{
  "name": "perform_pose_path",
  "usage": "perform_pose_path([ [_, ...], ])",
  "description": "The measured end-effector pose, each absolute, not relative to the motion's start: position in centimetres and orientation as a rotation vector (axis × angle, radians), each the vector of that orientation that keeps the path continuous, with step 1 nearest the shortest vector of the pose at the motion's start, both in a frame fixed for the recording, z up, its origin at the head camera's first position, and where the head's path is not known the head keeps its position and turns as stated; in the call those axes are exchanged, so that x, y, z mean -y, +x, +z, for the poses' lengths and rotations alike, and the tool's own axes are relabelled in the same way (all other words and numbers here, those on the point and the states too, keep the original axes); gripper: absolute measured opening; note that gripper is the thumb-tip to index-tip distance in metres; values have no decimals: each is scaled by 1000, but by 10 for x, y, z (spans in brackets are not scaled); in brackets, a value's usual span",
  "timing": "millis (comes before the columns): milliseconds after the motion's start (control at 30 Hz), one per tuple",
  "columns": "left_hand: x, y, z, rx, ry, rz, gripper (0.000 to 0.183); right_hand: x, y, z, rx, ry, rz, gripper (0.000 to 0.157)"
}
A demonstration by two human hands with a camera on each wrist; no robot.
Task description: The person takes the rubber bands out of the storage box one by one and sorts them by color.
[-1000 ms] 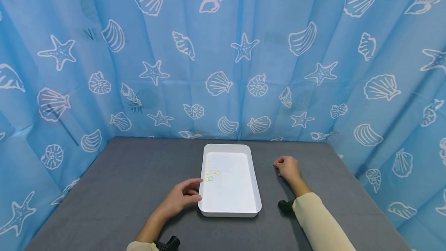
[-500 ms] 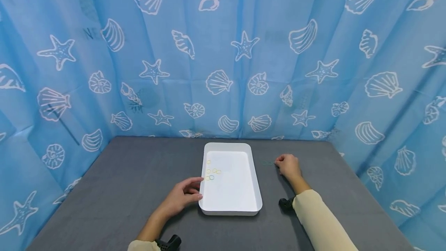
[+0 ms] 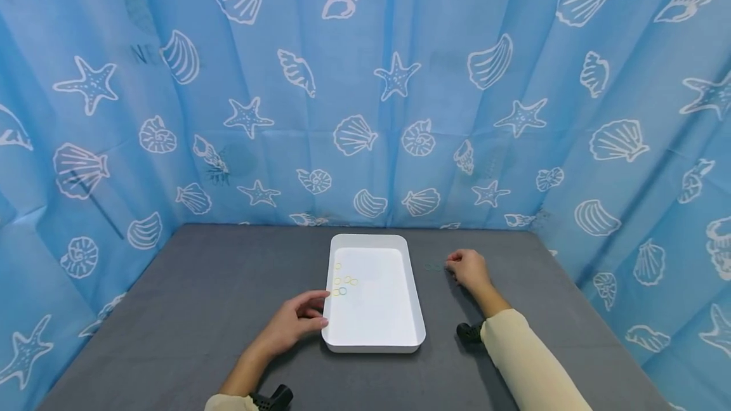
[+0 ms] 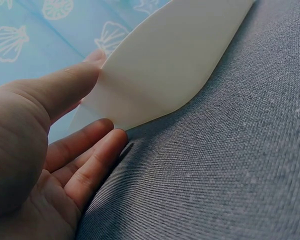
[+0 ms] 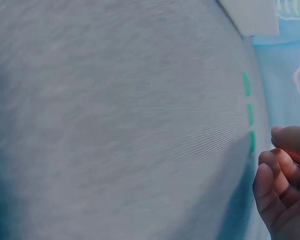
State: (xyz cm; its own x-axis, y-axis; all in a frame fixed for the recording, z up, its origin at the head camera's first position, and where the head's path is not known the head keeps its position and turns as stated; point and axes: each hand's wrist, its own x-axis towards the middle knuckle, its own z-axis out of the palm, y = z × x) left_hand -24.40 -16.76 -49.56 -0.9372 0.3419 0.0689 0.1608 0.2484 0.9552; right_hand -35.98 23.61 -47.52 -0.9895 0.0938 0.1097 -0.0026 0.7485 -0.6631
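Note:
My left hand (image 3: 291, 323) rests against the left side of a white rectangular tray (image 3: 377, 319). In the left wrist view its thumb and fingertips touch the outer wall, the lower fingers close to the cloth. Inside the tray, along its left side, lie several small thin yellow rings (image 3: 348, 280) and a blue-green ring (image 3: 342, 291). My right hand (image 3: 469, 269) is low over the table right of the tray, fingers bent. In the right wrist view three green rings (image 5: 250, 114) lie in a row, the last right by its fingertips. A gap shows between thumb and fingers.
A dark grey cloth covers the table (image 3: 240, 271). A blue curtain (image 3: 365, 94) with white shell and starfish prints stands behind it and along both sides. Black wrist cameras (image 3: 469, 333) hang beneath both wrists.

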Motion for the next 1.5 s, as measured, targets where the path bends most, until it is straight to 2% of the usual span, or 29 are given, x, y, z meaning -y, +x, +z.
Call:
perform_pose_path([
  [400, 170, -246, -501, -2329, 519, 1792, 53, -215, -369, -446, 2848, 150, 869, 11],
  [633, 170, -244, -495, -2325, 494, 1794, 54, -187, -370, -432, 2794, 163, 994, 14],
  [867, 167, -237, -480, -2318, 492, 1781, 52, -156, -370, -431, 2687, 117, 1238, 19],
  [1167, 169, -246, -497, -2343, 472, 1786, 54, -123, -363, -433, 2698, 209, 1357, 25],
  [1500, 170, -246, -497, -2375, 455, 1754, 53, -95, -361, -443, 2851, 335, 1313, 28],
])
